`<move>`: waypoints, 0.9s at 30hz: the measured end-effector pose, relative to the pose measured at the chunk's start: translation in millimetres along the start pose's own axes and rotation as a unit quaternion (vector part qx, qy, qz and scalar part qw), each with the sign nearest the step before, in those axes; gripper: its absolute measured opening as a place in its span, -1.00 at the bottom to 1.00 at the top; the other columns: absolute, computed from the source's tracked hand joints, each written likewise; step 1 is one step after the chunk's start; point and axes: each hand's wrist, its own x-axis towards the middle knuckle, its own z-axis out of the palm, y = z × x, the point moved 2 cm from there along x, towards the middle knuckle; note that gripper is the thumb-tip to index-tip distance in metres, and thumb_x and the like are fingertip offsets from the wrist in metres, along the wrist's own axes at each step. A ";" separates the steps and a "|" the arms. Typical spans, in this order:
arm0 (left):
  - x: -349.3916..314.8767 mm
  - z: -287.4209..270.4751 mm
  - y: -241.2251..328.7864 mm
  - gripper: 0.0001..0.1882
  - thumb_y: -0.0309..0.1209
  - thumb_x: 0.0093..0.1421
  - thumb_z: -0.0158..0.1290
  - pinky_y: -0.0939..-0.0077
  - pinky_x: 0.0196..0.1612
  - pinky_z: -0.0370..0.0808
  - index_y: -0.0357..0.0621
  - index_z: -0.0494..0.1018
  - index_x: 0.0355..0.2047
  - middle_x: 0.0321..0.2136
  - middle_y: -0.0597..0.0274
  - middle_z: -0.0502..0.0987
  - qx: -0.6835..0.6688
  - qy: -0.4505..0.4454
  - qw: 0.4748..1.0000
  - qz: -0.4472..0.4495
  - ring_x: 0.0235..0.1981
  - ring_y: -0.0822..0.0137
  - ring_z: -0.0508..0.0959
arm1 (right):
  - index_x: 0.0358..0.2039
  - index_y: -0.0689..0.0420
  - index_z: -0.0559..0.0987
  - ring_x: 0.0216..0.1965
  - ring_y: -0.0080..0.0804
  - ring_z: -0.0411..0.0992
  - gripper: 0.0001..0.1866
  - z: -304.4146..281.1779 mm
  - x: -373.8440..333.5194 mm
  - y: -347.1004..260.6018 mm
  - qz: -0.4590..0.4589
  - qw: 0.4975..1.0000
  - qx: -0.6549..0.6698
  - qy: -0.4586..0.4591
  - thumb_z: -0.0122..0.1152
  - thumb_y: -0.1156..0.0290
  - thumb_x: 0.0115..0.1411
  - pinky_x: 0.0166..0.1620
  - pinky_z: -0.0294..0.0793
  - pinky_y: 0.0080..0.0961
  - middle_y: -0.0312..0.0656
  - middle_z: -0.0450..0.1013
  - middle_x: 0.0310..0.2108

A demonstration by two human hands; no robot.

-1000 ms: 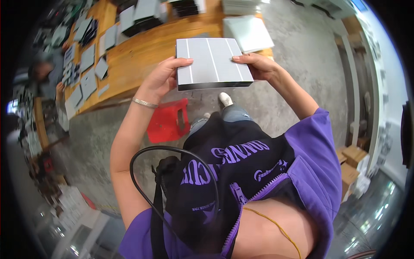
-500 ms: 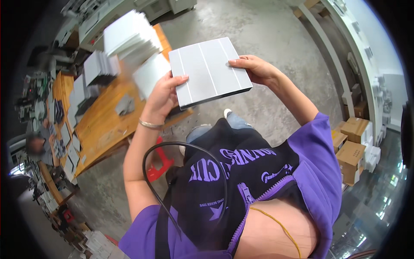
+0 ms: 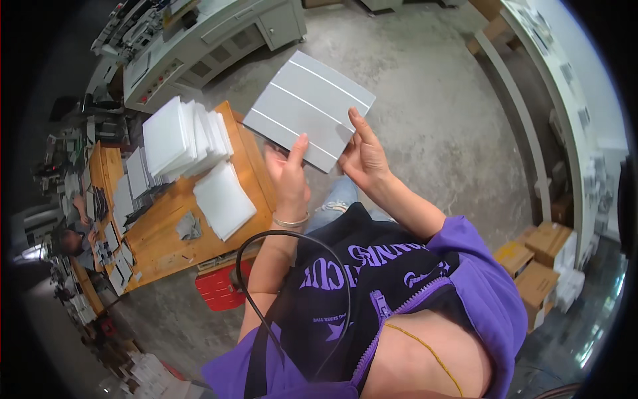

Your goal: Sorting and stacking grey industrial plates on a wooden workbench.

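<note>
Concrete floor (image 3: 419, 73): grey, blotchy; spreads under and beyond the hands.
Far-left co-worker (image 3: 74, 241): seated or bent at the table's far end; hands near small loose sheets (image 3: 123, 266), details too small to read.
Wooden table (image 3: 163, 256): runs obliquely, its near corner beside the left hand.
Grey boards (image 3: 137, 171): piled on the table, just left of the white stack.
White stack (image 3: 166, 139): tall, uneven sheets fanned at the right side.
Grey cloth (image 3: 189, 226): crumpled, lying on the wood near the low white pile.
Machine cabinet (image 3: 219, 32): pale grey, beyond the table; red buttons on its left part.
Low white pile (image 3: 224, 201): flat, near the table edge.
Red stool (image 3: 222, 286): partly under the table edge.
Left hand (image 3: 290, 174): bracelet at wrist; thumb on top of the panel's lower edge, fingers beneath; grasping.
Grey striped panel (image 3: 302, 108): three white stripes; held above the floor, right of the table, touching neither.
Right hand (image 3: 365, 154): thumb over the panel's right edge, other fingers mostly hidden; grasping.
Cardboard cartons (image 3: 537, 282): grouped at far right.
</note>
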 end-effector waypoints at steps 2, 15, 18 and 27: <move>27.0 11.3 -13.4 -0.46 -0.59 0.11 0.11 0.45 0.09 0.30 -0.31 0.17 0.08 -0.01 0.14 0.35 0.027 0.016 0.998 0.057 0.01 0.34 0.37 | 0.12 0.17 0.28 0.07 -0.29 0.30 -0.38 -0.6 44.1 -11.5 0.016 0.997 0.001 0.074 0.17 0.05 0.18 0.15 0.25 -0.32 -0.17 0.34 0.03; 233.4 31.1 -3.3 -0.22 0.18 0.26 -0.26 0.25 0.20 0.19 -0.22 0.03 0.23 0.12 0.14 0.26 -0.016 -0.016 1.000 0.006 0.13 0.26 0.29 | -0.07 0.20 0.48 -0.21 -0.47 0.46 -0.49 33.3 313.1 -116.7 0.144 0.947 -0.279 0.070 0.14 0.00 0.20 -0.09 0.45 -0.50 -0.22 0.50 -0.18; 316.5 15.8 25.6 -0.16 0.27 0.24 -0.40 0.45 0.03 0.32 -0.24 0.11 0.20 0.01 0.16 0.39 -0.023 0.011 0.993 -0.117 0.00 0.36 0.41 | -0.07 0.21 0.48 -0.20 -0.48 0.46 -0.49 45.2 382.2 -133.0 0.202 0.920 -0.334 0.026 0.13 0.00 0.21 -0.09 0.45 -0.51 -0.21 0.50 -0.17; 486.8 14.8 51.5 -0.53 -0.40 0.11 0.19 0.40 -0.07 0.48 -0.32 0.35 0.00 -0.14 0.10 0.50 -0.079 0.179 0.973 -0.123 -0.13 0.31 0.51 | -0.04 0.23 0.44 -0.15 -0.57 0.40 -0.57 119.6 597.2 -105.6 0.268 0.825 -0.471 -0.161 0.14 0.15 0.24 -0.06 0.36 -0.59 -0.26 0.48 -0.16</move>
